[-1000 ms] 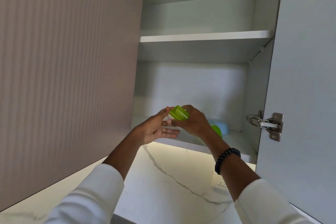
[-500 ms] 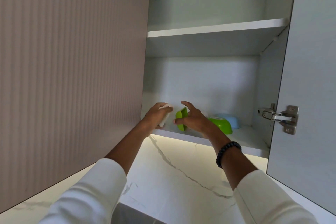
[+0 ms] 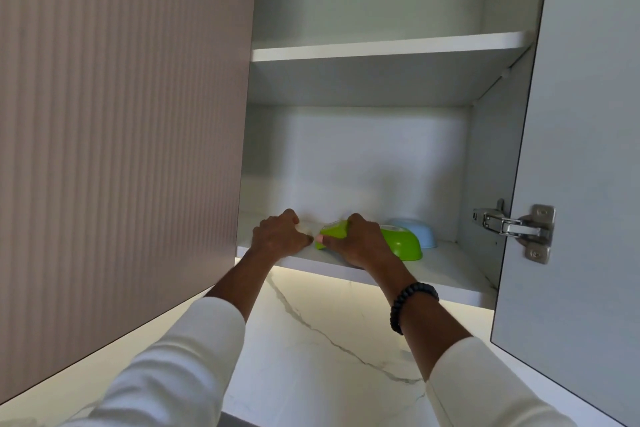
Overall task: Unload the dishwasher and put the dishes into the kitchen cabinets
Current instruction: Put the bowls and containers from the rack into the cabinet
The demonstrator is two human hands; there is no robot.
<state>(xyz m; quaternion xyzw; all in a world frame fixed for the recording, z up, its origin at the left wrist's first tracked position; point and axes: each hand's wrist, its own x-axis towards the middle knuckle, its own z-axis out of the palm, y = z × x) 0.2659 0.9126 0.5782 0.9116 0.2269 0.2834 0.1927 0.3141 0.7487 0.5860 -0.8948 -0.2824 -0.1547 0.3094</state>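
Observation:
The wall cabinet stands open, and both my hands are at the front of its bottom shelf (image 3: 450, 274). My right hand (image 3: 362, 243) grips a small green dish (image 3: 330, 232) and holds it low over the shelf's left part. My left hand (image 3: 278, 234) is just to its left, fingers curled round a small white dish (image 3: 304, 227) that is almost wholly hidden. A larger green bowl (image 3: 403, 244) sits on the shelf right behind my right hand. A light blue bowl (image 3: 420, 232) stands behind that.
The upper shelf (image 3: 381, 48) shows nothing from below. The open cabinet door (image 3: 588, 149) with its metal hinge (image 3: 512, 227) stands at the right, and a closed ribbed door (image 3: 121, 114) at the left. A white marbled wall panel (image 3: 311, 340) runs below.
Both hands have moved from in front of the cabinet onto its bottom shelf, carrying the green and white dishes in. They have come down to shelf level.

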